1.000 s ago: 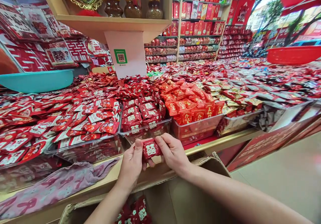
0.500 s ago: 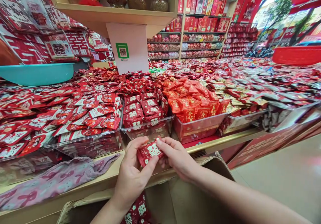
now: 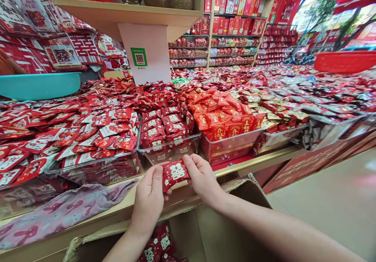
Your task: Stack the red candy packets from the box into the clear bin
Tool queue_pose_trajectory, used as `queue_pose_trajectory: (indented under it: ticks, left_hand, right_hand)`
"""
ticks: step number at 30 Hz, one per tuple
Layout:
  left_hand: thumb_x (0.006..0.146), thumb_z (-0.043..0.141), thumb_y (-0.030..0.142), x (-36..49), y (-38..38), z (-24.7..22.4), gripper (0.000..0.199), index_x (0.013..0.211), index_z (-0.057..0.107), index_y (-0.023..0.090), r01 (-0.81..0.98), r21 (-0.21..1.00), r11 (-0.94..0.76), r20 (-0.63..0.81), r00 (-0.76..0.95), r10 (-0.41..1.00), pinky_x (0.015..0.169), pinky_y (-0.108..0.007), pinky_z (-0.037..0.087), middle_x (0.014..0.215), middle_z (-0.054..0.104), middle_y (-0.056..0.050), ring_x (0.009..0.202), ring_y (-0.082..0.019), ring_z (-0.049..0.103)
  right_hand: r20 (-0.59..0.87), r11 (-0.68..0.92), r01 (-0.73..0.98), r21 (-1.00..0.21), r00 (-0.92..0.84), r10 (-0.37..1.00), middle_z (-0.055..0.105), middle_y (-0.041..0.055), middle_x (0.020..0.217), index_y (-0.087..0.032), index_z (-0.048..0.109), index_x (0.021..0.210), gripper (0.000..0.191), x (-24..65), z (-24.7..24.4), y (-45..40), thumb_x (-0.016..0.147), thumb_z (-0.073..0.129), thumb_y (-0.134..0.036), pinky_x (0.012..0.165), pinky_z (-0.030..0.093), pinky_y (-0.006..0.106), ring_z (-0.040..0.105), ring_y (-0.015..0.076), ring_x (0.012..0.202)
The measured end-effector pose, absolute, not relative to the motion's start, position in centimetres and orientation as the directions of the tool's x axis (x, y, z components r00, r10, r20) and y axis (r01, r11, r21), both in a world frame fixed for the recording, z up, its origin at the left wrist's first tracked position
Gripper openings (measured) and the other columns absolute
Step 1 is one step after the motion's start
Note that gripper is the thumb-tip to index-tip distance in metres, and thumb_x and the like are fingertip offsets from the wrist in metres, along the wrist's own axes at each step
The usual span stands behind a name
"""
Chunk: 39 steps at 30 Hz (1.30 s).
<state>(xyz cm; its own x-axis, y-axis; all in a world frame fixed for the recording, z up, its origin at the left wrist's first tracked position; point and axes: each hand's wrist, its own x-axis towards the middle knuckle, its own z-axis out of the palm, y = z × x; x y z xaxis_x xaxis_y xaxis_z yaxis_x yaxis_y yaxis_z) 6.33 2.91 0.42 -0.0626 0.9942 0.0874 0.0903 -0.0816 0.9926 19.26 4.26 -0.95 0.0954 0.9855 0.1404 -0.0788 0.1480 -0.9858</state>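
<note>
A dark red candy packet [image 3: 175, 173] with white printed characters is stretched between both hands above the open cardboard box. My left hand [image 3: 150, 193] pinches its left end, and my right hand [image 3: 202, 177] pinches its right end. Just behind the hands stands a clear bin [image 3: 173, 152] in which matching packets lie in rows. More of the same packets [image 3: 160, 242] lie inside the cardboard box [image 3: 100, 236] below. The fingertips behind the packet are partly hidden.
Bins of red packets [image 3: 102, 129] stand to the left, bins of orange-red packets [image 3: 219, 117] to the right. A patterned cloth [image 3: 64, 211] lies on the left counter edge. A teal basin [image 3: 41, 85] and a red basket [image 3: 346, 61] sit farther back. A shelf overhangs the pile.
My left thumb has moved off the packet's front to its left end. The packet now shows its whole face, held out between both hands. The view has shifted slightly.
</note>
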Motion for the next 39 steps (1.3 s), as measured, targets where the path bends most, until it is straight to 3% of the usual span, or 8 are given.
queue_pose_trajectory:
  ticks: [3,6,11,19,27,33,36,39]
  left_hand:
    - [0.076,0.048,0.044,6.1,3.1,0.6,0.032,0.093,0.056,0.018,-0.002,0.994,-0.109,0.107,-0.140,0.984,0.036,-0.017,0.033,0.047,0.046,0.007,0.040,-0.008,0.042]
    - [0.076,0.041,0.052,6.2,3.1,0.8,0.043,0.102,0.050,0.019,-0.148,0.989,0.000,0.000,0.002,1.000,0.039,-0.018,0.035,0.055,0.053,0.005,0.044,-0.009,0.049]
    - [0.067,0.061,0.040,6.5,2.7,1.0,0.058,0.117,0.036,0.024,-0.017,0.999,0.049,-0.046,0.142,0.989,0.044,-0.020,0.040,0.066,0.059,0.004,0.047,-0.010,0.056]
    - [0.069,0.061,0.028,6.5,2.9,0.8,0.063,0.123,0.029,0.024,-0.037,0.999,0.014,-0.005,0.241,0.971,0.045,-0.019,0.043,0.069,0.061,0.004,0.049,-0.009,0.057]
    - [0.073,0.057,0.029,6.6,2.7,0.8,0.065,0.127,0.022,0.022,0.012,1.000,0.024,-0.026,0.317,0.948,0.042,-0.020,0.044,0.059,0.064,0.002,0.046,-0.012,0.059]
    - [0.072,0.058,0.028,6.5,2.6,0.7,0.066,0.127,0.022,0.021,0.008,1.000,0.007,-0.009,0.285,0.958,0.045,-0.022,0.045,0.058,0.064,0.002,0.050,-0.014,0.061]
    - [0.073,0.057,0.028,6.5,2.7,0.7,0.067,0.128,0.019,0.023,0.011,1.000,-0.007,0.004,0.276,0.961,0.046,-0.022,0.044,0.060,0.064,0.002,0.050,-0.014,0.061]
    - [0.075,0.055,0.029,6.4,2.9,0.6,0.062,0.126,0.022,0.022,0.038,0.999,-0.008,-0.003,0.277,0.961,0.048,-0.022,0.043,0.062,0.064,0.002,0.052,-0.012,0.059]
  right_hand:
    - [0.191,0.202,-0.039,-0.979,0.195,0.962,0.031,-0.0056,0.052,-0.019,0.034,0.060,0.036,19.8,-1.0,4.6,0.078,0.038,-0.050,0.040,0.027,0.019,0.028,0.0058,0.044]
    - [0.258,0.255,0.043,-0.966,0.199,0.945,0.033,-0.0046,0.053,-0.019,0.035,0.060,0.035,20.1,-0.7,4.4,0.080,0.037,-0.048,0.043,0.028,0.019,0.030,0.0070,0.048]
    - [0.358,0.344,0.167,-0.924,0.066,0.931,0.040,-0.0027,0.059,-0.017,0.045,0.066,0.029,19.9,-0.5,3.6,0.082,0.037,-0.040,0.052,0.032,0.020,0.035,0.0080,0.055]
    - [0.136,0.136,-0.102,-0.985,0.001,0.991,0.042,-0.0043,0.053,-0.016,0.048,0.067,0.031,20.5,-0.7,4.5,0.076,0.044,-0.046,0.040,0.033,0.018,0.038,0.0060,0.044]
    - [0.245,0.242,0.038,-0.969,0.086,0.966,0.039,-0.0053,0.048,-0.016,0.048,0.063,0.030,21.3,-0.1,4.4,0.077,0.045,-0.043,0.035,0.029,0.017,0.036,0.0047,0.038]
    - [0.166,0.166,-0.011,-0.986,-0.062,0.984,0.043,-0.0039,0.055,-0.015,0.051,0.073,0.030,21.6,-0.5,4.4,0.076,0.045,-0.045,0.037,0.034,0.017,0.038,0.0052,0.043]
    - [0.290,0.302,0.099,-0.948,-0.124,0.949,0.049,-0.0021,0.060,-0.014,0.055,0.074,0.026,22.4,0.5,4.5,0.077,0.047,-0.039,0.047,0.037,0.018,0.042,0.0063,0.050]
    - [0.503,0.517,0.294,-0.804,-0.127,0.855,0.052,-0.0010,0.061,-0.014,0.058,0.070,0.025,24.0,3.7,5.5,0.078,0.048,-0.035,0.054,0.037,0.019,0.045,0.0079,0.057]
